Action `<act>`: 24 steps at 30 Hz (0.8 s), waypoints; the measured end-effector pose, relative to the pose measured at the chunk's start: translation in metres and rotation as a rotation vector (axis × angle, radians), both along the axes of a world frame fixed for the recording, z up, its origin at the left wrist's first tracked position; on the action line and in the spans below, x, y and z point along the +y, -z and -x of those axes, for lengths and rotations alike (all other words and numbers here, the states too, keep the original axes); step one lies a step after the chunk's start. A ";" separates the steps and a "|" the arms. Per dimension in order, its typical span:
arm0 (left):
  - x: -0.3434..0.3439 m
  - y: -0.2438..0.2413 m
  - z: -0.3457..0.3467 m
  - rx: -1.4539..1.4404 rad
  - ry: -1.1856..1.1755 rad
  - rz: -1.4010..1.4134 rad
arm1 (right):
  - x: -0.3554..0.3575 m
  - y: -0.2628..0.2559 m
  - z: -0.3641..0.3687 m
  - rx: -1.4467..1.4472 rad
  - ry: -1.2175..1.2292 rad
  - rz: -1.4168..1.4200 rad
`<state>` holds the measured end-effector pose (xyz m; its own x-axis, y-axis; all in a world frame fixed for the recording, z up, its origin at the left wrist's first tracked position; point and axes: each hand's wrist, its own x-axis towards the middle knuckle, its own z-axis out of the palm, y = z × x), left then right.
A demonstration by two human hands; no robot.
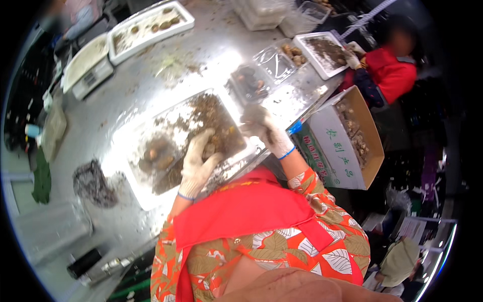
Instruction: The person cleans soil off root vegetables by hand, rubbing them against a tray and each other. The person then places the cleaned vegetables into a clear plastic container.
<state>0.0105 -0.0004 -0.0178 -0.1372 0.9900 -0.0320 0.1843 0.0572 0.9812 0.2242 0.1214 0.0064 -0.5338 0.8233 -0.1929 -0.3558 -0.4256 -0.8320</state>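
Note:
In front of me a white foam tray (140,192) holds loose brown soil (205,109) and several small round tubers (156,154), which look like taro. My left hand (200,160), in a dirty white knit glove, reaches into this tray. Its thumb and fingers bend around a pale lump (208,150) that may be a tuber. Beyond the tray's right rim is my right hand (262,126), gloved too, with soil-darkened, curled fingers. Whatever those fingers may hold is hidden. Near it lies a clear plastic box (249,83) with a few tubers inside.
A cardboard carton (336,141) of tubers stands beyond the table's right edge. Across from me, a person in red (392,75) works at another foam tray (320,53). A scale (88,71), a third foam tray (151,30) and a crumpled dark bag (93,184) occupy the metal table (136,79).

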 end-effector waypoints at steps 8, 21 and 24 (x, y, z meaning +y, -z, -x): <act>-0.008 0.019 0.005 -0.189 -0.046 0.102 | 0.011 0.013 -0.107 -0.276 -0.497 0.309; -0.021 0.025 0.011 -0.073 -0.161 0.047 | 0.191 -0.094 -0.054 -0.100 0.069 -0.290; -0.026 0.023 0.018 0.161 -0.030 -0.146 | 0.115 -0.057 -0.015 -0.315 -0.028 -0.270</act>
